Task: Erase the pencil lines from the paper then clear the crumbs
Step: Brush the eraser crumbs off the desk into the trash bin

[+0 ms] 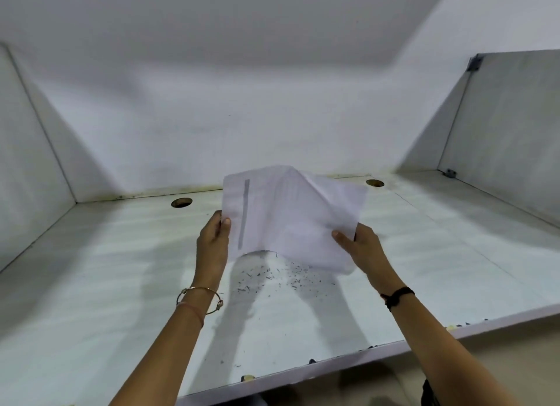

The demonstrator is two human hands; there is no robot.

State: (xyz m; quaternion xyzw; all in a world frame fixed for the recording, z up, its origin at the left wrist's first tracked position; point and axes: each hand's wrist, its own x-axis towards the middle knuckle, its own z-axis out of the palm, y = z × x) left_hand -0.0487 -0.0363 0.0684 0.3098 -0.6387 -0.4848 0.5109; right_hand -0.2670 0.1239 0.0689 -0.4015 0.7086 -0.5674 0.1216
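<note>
While both hands hold it clear of the surface (121, 254), item one, the paper (291, 217), hangs tilted and buckled above the middle of the surface, its far right corner folded over and its near edge dipping lowest. Left hand (213, 239): pinches the sheet's left edge, thumb on the upper face, fingers (216, 223) curled behind. Right hand (360, 248): pinches the near right corner likewise, thumb on top, its other fingers hidden under the sheet. Purpose of the hold, by judgement: tipping the sheet so that loose rubbings slide off, which places the work in the clearing step. Item two, the crumbs (272, 276): dark flecks scattered on the surface directly below the sheet's near edge, between the two forearms, apart from the paper and from both hands. Marks on the sheet: one grey band (245, 214) along the left side, just beside the left thumb; fainter grey traces towards the middle; whether either is pencil left to erase cannot be told. Fixtures: two round holes (181, 202) near the surface's far edge, one to each side of the sheet. Worn items: a thin bangle (200, 299) on the left wrist, a dark band (397, 296) on the right wrist. No eraser shows.
</note>
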